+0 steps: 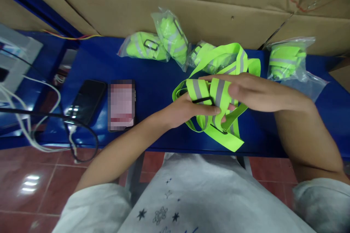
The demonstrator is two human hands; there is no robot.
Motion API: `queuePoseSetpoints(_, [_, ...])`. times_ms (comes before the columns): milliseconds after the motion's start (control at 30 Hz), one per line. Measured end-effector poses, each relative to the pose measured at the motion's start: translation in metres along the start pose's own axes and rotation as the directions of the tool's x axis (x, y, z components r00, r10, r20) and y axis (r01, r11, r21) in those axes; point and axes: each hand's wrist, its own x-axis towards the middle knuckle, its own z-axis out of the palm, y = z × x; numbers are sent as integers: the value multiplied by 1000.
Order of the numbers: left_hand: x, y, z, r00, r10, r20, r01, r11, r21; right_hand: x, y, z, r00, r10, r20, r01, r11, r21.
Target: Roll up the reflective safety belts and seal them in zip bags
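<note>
Folds of a neon-yellow reflective strap (pixel 222 91) with grey stripes lie between my two hands, above the blue table. My left hand (pixel 183 111) grips the folds from the left, its thumb across them beside a black buckle (pixel 203 100). From the right, my right hand (pixel 254 91) wraps over the same strap, thumb pressed against the folded band; some of its fingers are hidden behind. Loose lengths of strap loop behind the hands, and one flat end hangs toward the table's front edge.
Clear bags of neon straps (pixel 147 46) stand along the cardboard (pixel 123 3) at the back, with another bag (pixel 287 60) at right beside a flat plastic bag (pixel 311 83). Left are a black phone (pixel 87 98), a blurred pinkish item (pixel 121 105) and tangled cables (pixel 28 131).
</note>
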Motion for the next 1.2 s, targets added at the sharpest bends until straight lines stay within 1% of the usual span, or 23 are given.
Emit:
queuePoseSetpoints(133, [5,-6,-5,999,-5,-39,3,999,-50,7,-3,11,1000,-19,12,18,1000,3])
queuePoseSetpoints(233, [8,-6,-5,992,-27,-127,8,989,-150,12,-2,16,997,-27,78,29,999,-28])
queuePoseSetpoints(300, [8,-6,-4,987,-47,-156,12,976,-216,12,-4,15,993,-14,114,22,997,-70])
queuePoseSetpoints(367, [7,-6,-2,991,-62,-121,32,972,-234,11,-7,11,996,-12,92,23,992,-120])
queuePoseSetpoints(433, [6,-7,-2,997,-55,-54,44,980,-192,10,-10,7,999,-41,26,44,987,-152])
queuePoseSetpoints(467, [5,-8,-1,999,-36,-32,30,986,-162,9,-11,6,999,-51,0,51,988,-149])
queuePoseSetpoints(533, [5,-8,-1,1000,16,-16,-18,994,-104,8,-13,4,998,-43,-34,40,994,-103])
queuePoseSetpoints(600, [5,-8,-1,998,51,-33,-53,997,-58,8,-13,3,998,-26,-54,24,999,-39])
queuePoseSetpoints(700, [4,-4,0,996,49,-77,-48,999,12,7,-14,3,999,-10,-46,11,999,36])
queuePoseSetpoints(733, [4,-3,0,996,47,-81,-44,999,30,6,-15,4,1000,20,-23,-19,997,78])
queuePoseSetpoints(800, [4,0,2,997,47,-67,-44,998,52,5,-16,6,992,120,44,-127,972,200])
queuePoseSetpoints(867, [3,2,2,997,39,-72,-34,997,66,5,-18,9,969,216,116,-243,913,329])
queuePoseSetpoints(900, [4,3,1,995,41,-89,-34,996,84,4,-19,10,958,246,145,-283,880,382])
queuePoseSetpoints(967, [4,3,-2,991,66,-117,-47,986,157,5,-20,12,945,271,182,-326,827,459])
queuePoseSetpoints(1000, [5,3,-5,991,77,-111,-54,979,198,6,-20,12,943,276,187,-333,809,484])
queuePoseSetpoints(1067, [4,4,-9,996,67,-65,-50,969,243,7,-20,12,942,290,168,-335,801,496])
queuePoseSetpoints(1133, [4,5,-11,999,19,-26,-12,971,237,10,-19,12,944,307,119,-326,823,466])
queuePoseSetpoints(1200, [3,5,-10,999,-22,-29,27,979,202,11,-17,12,953,296,66,-295,854,429])
